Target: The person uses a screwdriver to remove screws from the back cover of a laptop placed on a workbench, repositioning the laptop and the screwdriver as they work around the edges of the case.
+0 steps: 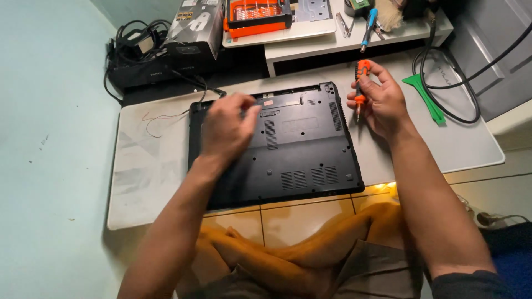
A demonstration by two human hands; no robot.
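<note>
A black laptop (pixel 299 149) lies upside down on a low white table (pixel 144 166), its vented bottom cover facing up. My left hand (pixel 227 127) hovers over the laptop's left rear area, fingers curled and blurred; I cannot tell whether it holds anything. My right hand (pixel 382 102) is just right of the laptop's far right corner and grips a small orange screwdriver (pixel 361 83), tip pointing down.
A green plastic pry tool (pixel 424 94) and a looped black cable (pixel 449 83) lie on the table's right. Behind stand a white shelf (pixel 354 41) with an orange bit case (pixel 257 16), a blue-handled tool (pixel 368 25), a cardboard box (pixel 194 27) and tangled cords (pixel 136 44). My crossed legs are below.
</note>
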